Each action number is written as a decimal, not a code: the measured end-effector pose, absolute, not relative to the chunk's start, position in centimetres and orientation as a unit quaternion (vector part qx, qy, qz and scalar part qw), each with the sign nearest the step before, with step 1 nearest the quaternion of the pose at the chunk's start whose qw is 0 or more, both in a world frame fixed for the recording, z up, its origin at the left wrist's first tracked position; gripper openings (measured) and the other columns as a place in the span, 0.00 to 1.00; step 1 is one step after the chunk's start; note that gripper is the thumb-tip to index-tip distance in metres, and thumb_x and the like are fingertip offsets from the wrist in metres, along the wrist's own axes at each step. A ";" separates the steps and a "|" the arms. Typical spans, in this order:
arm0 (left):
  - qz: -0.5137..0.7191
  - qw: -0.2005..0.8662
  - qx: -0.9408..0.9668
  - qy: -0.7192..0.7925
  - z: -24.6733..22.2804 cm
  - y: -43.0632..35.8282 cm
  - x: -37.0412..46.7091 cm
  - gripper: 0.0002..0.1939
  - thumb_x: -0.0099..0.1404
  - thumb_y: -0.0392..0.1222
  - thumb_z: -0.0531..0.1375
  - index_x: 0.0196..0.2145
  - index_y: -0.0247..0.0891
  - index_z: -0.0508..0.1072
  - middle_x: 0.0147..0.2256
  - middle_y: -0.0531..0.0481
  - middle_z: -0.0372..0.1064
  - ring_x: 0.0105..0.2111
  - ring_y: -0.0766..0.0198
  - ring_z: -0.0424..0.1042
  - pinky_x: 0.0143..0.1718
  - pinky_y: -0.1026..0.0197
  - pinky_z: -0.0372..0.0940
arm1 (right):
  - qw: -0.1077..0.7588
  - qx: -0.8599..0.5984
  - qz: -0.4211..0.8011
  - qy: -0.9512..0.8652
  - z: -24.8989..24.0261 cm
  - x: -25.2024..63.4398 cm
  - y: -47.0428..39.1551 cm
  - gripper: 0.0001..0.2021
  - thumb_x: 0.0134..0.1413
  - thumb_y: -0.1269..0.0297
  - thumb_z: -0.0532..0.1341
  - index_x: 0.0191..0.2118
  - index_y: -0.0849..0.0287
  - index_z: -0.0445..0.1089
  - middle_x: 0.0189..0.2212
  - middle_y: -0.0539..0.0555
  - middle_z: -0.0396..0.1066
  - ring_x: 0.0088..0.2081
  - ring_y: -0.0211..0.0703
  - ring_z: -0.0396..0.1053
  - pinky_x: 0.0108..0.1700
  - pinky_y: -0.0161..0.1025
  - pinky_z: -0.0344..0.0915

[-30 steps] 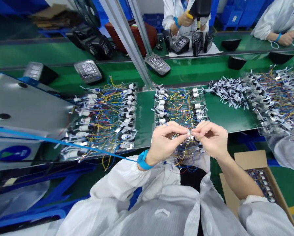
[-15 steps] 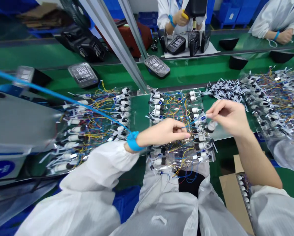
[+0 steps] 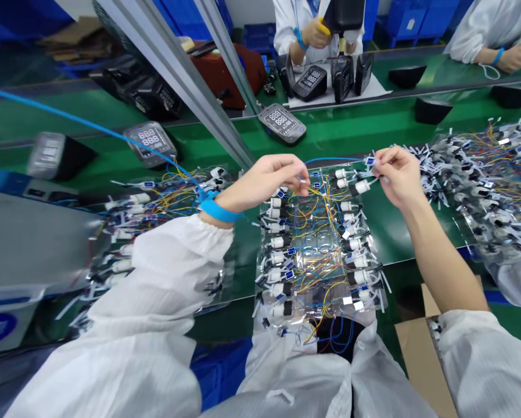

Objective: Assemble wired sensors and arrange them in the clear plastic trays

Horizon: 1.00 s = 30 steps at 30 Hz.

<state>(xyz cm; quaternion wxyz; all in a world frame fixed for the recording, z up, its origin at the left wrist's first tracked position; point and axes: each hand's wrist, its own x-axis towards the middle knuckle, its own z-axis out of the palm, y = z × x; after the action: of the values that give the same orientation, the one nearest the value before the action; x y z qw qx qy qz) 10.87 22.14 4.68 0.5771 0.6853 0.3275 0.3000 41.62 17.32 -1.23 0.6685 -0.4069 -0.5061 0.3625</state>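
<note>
My left hand (image 3: pixel 284 174) is closed, its fingertips pinched on thin wires at the far side of a clear plastic tray (image 3: pixel 316 261). From there a blue wire (image 3: pixel 334 159) arcs across to my right hand (image 3: pixel 398 174). That hand pinches a small blue-and-white part (image 3: pixel 370 161) above the tray's far right corner. A white-and-black cylinder (image 3: pixel 361 187), like a small motor or pump, hangs just below those fingers. Rows of similar wired cylinders (image 3: pixel 277 242) lie along both sides of the tray, with yellow, blue and red wires tangled between them.
More wired cylinders lie in trays at left (image 3: pixel 133 212) and right (image 3: pixel 478 186). White strips (image 3: pixel 434 180) are piled beyond my right hand. Display units (image 3: pixel 281 123) stand on the green line behind a metal post (image 3: pixel 177 75). Co-workers sit opposite. A blue cord (image 3: pixel 81 119) runs to my left wristband.
Both hands have moved away from my body, toward the far edge of the tray. The pinched part and the cylinder have travelled with my right hand, and the blue wire now spans between the hands.
</note>
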 end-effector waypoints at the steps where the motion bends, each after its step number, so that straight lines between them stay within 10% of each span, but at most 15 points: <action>1: 0.278 0.580 0.694 0.323 5.0 22.1 10.5 0.19 0.64 0.56 0.71 0.35 0.36 0.81 0.29 0.45 0.76 0.29 0.57 0.80 0.34 0.56 0.75 | 0.680 -0.396 0.363 -0.499 -0.3 41.8 17.1 0.23 0.48 0.52 0.79 0.29 0.55 0.64 0.31 0.49 0.70 0.28 0.34 0.63 0.31 0.39 0.61; 12: 0.255 0.411 0.838 0.255 3.0 20.8 13.9 0.10 0.69 0.45 0.65 0.44 0.39 0.82 0.45 0.43 0.80 0.46 0.53 0.78 0.54 0.50 0.71 | 0.772 -0.297 0.325 -0.459 13.2 40.3 10.7 0.18 0.49 0.66 0.79 0.24 0.56 0.68 0.32 0.43 0.74 0.28 0.25 0.65 0.31 0.35 0.64; 16: 0.088 0.305 0.942 0.111 -0.7 23.1 17.3 0.16 0.70 0.35 0.58 0.49 0.42 0.82 0.50 0.43 0.81 0.52 0.53 0.77 0.58 0.51 0.66 | 0.776 -0.298 0.316 -0.457 10.6 39.7 12.8 0.23 0.43 0.62 0.82 0.27 0.55 0.65 0.27 0.44 0.64 0.24 0.27 0.57 0.29 0.34 0.62; 21: 0.003 0.161 0.982 0.100 -4.1 25.5 19.3 0.30 0.68 0.36 0.59 0.67 0.36 0.71 0.61 0.34 0.74 0.59 0.46 0.69 0.58 0.48 0.59 | 0.714 -0.432 0.277 -0.477 4.4 39.2 16.7 0.23 0.58 0.46 0.73 0.34 0.52 0.61 0.34 0.49 0.67 0.30 0.34 0.62 0.35 0.38 0.66; 30: 0.007 0.074 0.995 0.060 -3.5 27.3 15.3 0.19 0.74 0.51 0.60 0.56 0.43 0.80 0.48 0.39 0.77 0.51 0.49 0.69 0.52 0.51 0.55 | 0.742 -0.358 0.388 -0.414 -4.0 36.9 20.4 0.20 0.52 0.52 0.74 0.34 0.52 0.61 0.33 0.48 0.65 0.29 0.36 0.60 0.36 0.40 0.67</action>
<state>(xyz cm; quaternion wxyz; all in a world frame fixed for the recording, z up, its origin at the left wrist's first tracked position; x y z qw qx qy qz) 15.27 27.31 -3.49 0.0741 0.9954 0.0603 0.0066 36.89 20.45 -4.05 0.7418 -0.3577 -0.4139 0.3880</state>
